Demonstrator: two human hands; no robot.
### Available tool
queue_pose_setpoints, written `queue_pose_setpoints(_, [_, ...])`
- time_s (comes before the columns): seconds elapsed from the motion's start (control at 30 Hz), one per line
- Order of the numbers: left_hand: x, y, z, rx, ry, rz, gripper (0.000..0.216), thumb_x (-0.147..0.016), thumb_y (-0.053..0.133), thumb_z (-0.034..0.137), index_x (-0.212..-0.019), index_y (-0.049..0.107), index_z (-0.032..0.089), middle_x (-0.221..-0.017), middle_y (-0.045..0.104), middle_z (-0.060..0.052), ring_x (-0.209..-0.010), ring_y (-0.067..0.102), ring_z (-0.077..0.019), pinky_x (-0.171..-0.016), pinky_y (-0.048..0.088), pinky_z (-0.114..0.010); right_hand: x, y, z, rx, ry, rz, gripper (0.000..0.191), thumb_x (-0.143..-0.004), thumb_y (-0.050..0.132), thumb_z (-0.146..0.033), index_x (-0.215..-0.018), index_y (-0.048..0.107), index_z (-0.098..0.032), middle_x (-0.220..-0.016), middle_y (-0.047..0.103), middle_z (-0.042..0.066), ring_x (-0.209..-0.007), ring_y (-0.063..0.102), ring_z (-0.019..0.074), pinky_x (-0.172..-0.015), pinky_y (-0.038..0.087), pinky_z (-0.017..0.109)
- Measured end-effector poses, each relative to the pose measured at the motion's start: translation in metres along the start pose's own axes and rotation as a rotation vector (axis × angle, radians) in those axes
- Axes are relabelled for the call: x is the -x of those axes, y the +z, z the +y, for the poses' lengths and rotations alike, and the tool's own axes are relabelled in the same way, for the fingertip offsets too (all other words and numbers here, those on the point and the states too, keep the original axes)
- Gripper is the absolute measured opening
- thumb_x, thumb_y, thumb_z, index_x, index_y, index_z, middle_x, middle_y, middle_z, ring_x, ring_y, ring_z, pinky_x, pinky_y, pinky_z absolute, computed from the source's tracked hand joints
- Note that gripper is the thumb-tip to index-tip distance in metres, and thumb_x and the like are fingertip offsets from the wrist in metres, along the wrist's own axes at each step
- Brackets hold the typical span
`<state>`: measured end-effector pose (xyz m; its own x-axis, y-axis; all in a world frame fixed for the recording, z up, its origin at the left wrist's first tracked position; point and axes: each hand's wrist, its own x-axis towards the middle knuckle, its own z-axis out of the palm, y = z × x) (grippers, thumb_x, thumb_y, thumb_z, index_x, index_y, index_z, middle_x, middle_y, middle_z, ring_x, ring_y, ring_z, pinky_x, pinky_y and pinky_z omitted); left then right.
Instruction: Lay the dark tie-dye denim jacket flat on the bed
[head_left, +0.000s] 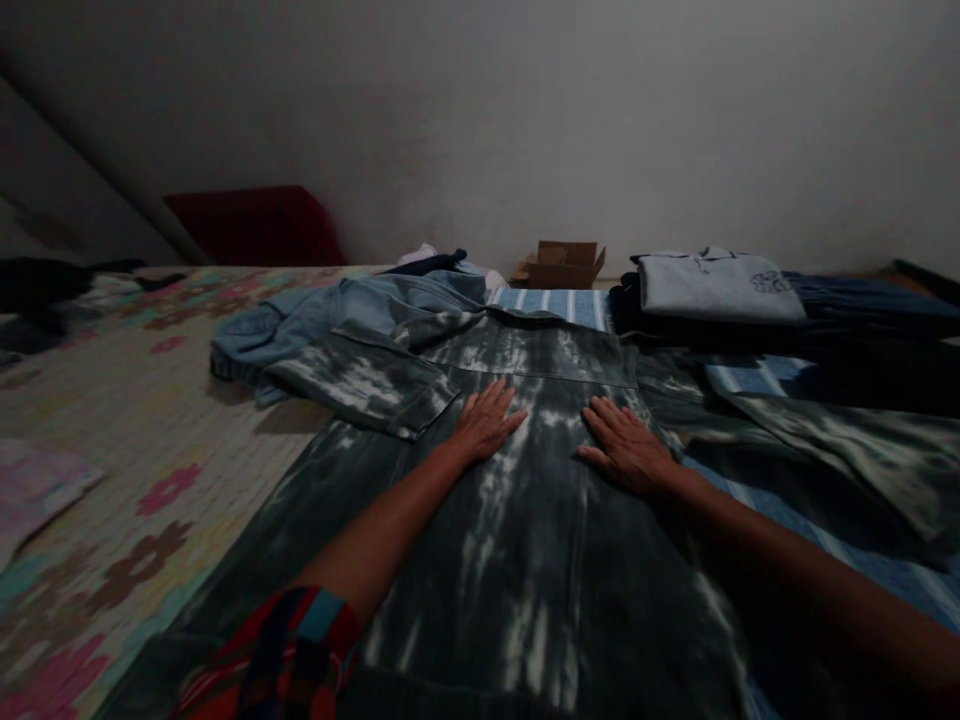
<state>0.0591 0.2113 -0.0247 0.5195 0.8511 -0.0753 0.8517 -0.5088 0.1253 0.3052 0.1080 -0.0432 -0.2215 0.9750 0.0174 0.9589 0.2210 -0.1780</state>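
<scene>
One dark tie-dye denim jacket [525, 560] spread flat on bed; two hands on it. Left hand [484, 422], right hand [626, 448]: fingers fully extended, palms pressing fabric, gripping nothing.

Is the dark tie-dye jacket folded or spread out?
Spread out: the jacket lies flat, both hands pressing on it.
</scene>
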Motion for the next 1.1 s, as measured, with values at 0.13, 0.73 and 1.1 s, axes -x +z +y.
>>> queue_pose_setpoints(0.13, [0.012, 0.0, 0.003, -0.011, -0.027, -0.023, 0.063, -0.097, 0.024, 0.053, -0.149, 0.024, 0.017, -0.158, 0.016, -0.011, -0.145, 0.011, -0.0235, -0.115, 0.014, -0.049, 0.024, -0.008, 0.006, -0.023, 0.049, 0.015, 0.07, -0.094, 0.03, -0.058, -0.143, 0.037, -0.008, -0.151, 0.031, 0.019, -0.14, 0.025, 0.0305, -0.112, 0.024, 0.046])
queue_pose_setpoints(0.73, [0.073, -0.006, 0.04, -0.09, -0.026, -0.061, 0.067, -0.094, 0.025, 0.056, -0.148, 0.027, 0.017, -0.158, 0.014, -0.012, -0.145, 0.009, -0.0272, -0.113, 0.017, -0.05, 0.188, -0.037, -0.043, -1.354, 0.859, 0.072, 0.057, -0.067, 0.07, -0.052, -0.11, 0.055, -0.017, -0.065, 0.064, -0.001, -0.056, 0.061, 0.0173, -0.051, 0.046, 0.027])
queue_pose_setpoints(1.1, [0.085, 0.002, 0.043, -0.081, -0.006, -0.037, 0.066, -0.093, 0.033, 0.058, -0.149, 0.027, 0.022, -0.158, 0.014, -0.008, -0.145, 0.007, -0.0295, -0.114, 0.014, -0.053, 0.208, -0.034, -0.057, -1.431, 0.859, 0.023, 0.089, -0.069, 0.064, -0.054, -0.144, 0.031, -0.019, -0.082, 0.07, 0.005, -0.068, 0.067, 0.0231, -0.061, 0.052, 0.033])
